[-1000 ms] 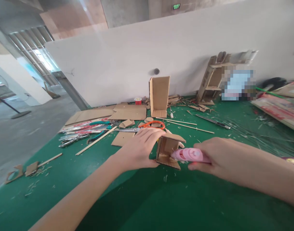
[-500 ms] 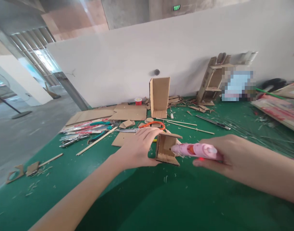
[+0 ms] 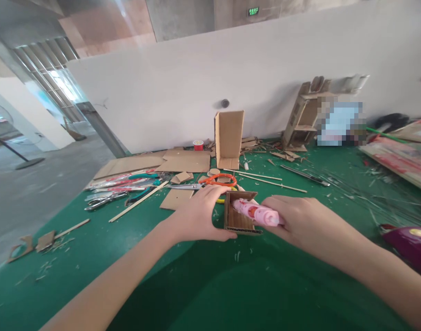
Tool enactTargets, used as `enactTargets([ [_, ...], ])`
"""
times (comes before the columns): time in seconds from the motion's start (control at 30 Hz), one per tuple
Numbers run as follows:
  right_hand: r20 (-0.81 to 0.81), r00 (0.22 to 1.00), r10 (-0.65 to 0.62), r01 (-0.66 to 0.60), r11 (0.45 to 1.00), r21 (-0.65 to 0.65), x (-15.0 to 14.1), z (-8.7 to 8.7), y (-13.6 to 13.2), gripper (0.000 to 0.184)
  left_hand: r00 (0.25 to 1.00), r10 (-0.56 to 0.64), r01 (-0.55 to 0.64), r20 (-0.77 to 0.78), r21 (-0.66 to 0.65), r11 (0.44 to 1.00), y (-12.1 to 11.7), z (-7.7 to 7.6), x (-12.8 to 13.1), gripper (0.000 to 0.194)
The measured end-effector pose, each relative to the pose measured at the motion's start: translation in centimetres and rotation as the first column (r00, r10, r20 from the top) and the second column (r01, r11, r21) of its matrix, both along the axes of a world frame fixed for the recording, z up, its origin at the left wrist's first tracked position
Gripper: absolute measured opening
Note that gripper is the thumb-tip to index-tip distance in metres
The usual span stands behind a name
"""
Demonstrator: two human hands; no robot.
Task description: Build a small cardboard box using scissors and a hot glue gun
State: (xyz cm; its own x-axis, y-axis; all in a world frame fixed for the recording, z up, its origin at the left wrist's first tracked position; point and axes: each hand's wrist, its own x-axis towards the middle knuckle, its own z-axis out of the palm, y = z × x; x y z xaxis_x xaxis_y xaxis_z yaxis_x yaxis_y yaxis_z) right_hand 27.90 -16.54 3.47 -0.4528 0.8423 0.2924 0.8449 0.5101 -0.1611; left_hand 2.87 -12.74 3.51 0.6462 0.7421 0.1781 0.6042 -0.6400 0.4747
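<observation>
My left hand (image 3: 203, 214) grips a small open cardboard box (image 3: 243, 227) from its left side, thumb below and fingers over the top. My right hand (image 3: 289, 216) is wrapped round a pink glue gun (image 3: 257, 213), whose front end reaches into the box's open side. The nozzle tip is hidden inside. Just behind the box lie scissors (image 3: 217, 180) with orange handles, partly covered by my left hand. A flat cardboard piece (image 3: 176, 199) rests left of that hand.
A tall cardboard piece (image 3: 231, 138) stands at the back. Pliers (image 3: 143, 176) and wooden sticks (image 3: 138, 202) lie to the left. A utility knife (image 3: 305, 175) and a purple object (image 3: 410, 243) are on the right of the green table (image 3: 231, 294). A cardboard shelf (image 3: 302, 117) leans near the wall.
My right hand has moved left, pushing the glue gun deeper into the box. The box has turned slightly in my left hand. The purple object has come into view at the right.
</observation>
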Motion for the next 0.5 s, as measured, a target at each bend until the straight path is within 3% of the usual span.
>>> enactTargets([
  [0.17, 0.168, 0.986, -0.008, 0.006, 1.0, 0.016, -0.4, -0.4, 0.2, 0.023, 0.999, 0.039, -0.04, -0.028, -0.031, 0.999, 0.0, -0.1, 0.1, 0.087],
  [0.5, 0.157, 0.982, -0.101, 0.121, 0.985, -0.122, 1.3, -0.5, -0.4, 0.035, 0.998, 0.04, -0.041, -0.042, -0.028, 0.999, 0.3, -0.6, -0.2, 0.088],
])
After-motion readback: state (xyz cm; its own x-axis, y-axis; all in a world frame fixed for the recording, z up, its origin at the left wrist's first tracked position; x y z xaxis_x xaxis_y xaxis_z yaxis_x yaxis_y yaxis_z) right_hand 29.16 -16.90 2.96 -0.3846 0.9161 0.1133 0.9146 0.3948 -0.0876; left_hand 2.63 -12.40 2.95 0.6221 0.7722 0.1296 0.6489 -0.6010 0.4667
